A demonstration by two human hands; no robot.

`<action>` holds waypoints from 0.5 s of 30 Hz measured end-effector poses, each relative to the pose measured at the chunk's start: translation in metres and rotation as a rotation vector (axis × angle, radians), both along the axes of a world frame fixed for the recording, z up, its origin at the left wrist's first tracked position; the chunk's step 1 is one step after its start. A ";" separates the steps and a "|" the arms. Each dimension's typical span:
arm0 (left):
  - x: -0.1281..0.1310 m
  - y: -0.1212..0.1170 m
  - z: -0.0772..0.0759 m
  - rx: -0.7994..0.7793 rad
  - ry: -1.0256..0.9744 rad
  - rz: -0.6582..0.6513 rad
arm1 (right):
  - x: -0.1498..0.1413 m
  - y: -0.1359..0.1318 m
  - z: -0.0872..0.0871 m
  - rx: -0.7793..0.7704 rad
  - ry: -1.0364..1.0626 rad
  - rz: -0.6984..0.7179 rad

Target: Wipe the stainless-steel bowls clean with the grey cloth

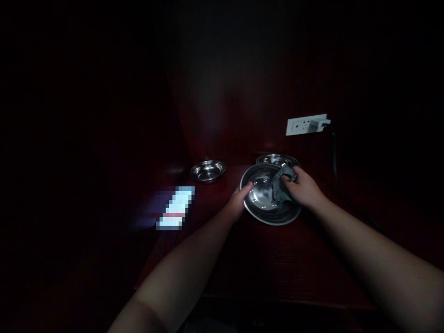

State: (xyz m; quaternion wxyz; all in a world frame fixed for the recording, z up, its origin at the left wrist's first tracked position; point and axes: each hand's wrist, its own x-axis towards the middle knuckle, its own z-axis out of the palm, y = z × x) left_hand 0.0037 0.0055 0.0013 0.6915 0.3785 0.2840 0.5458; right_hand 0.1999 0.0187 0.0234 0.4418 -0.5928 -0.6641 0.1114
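Note:
A shiny metal bowl [258, 196] is tilted toward me above the dark red table. My left hand [239, 201] grips its left rim, thumb over the edge inside and the other fingers hidden beneath. In my right hand [303, 187] is a bunched grey-green cloth [281, 185], pressed against the bowl's inner right side. Behind the bowl sits another metal bowl [275, 159], partly covered by it. To the left, a smaller shallow metal dish [208, 171] rests on the table.
A bright, pixelated phone-like screen [176, 208] is at the left, with a thin cable below it. On the back wall is a white socket panel [298, 126] with a plug and a hanging cord [335, 157]. The table's front edge [277, 301] runs below my arms; the surroundings are very dark.

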 end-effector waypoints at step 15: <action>-0.002 0.001 -0.002 -0.019 0.030 0.007 | 0.001 -0.004 0.007 0.028 -0.004 0.042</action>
